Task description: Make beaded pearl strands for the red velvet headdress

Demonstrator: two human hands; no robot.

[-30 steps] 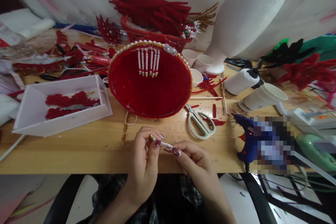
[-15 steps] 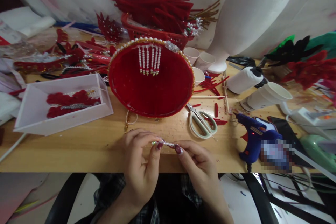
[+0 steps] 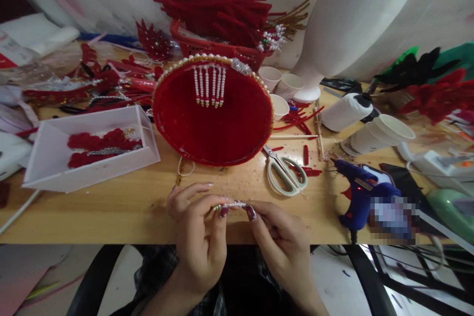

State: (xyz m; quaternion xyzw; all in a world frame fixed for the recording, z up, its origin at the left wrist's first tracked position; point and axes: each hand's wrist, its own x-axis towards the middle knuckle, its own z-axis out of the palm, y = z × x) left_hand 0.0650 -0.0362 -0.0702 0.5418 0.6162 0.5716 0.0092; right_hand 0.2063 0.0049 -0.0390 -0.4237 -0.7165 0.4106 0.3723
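Note:
Between my two hands, just above the table's front edge, runs a short string of small white beads (image 3: 235, 205) with a greenish-gold bead at its left end. My left hand (image 3: 200, 229) pinches the left part between thumb and forefinger, its other fingers raised. The right end is pinched by my right hand (image 3: 279, 237), thumb on top. Behind them a red velvet bowl-like headpiece (image 3: 218, 131) rests with its hollow side facing me. Its rim carries pearls and gold trim, and several white bead strands (image 3: 209, 86) hang inside from the top.
Scissors (image 3: 285, 173) lie right of the headpiece, and a blue glue gun (image 3: 365, 190) with a red light sits farther right. A white box (image 3: 96, 173) of red pieces stands left. Behind are a red basket (image 3: 222, 47), paper cups (image 3: 279, 106), a thread spool (image 3: 346, 111) and a white mannequin head (image 3: 351, 19).
My left hand's outer fingers have spread and lifted away from the forefinger. The bead string stays between both hands in nearly the same place.

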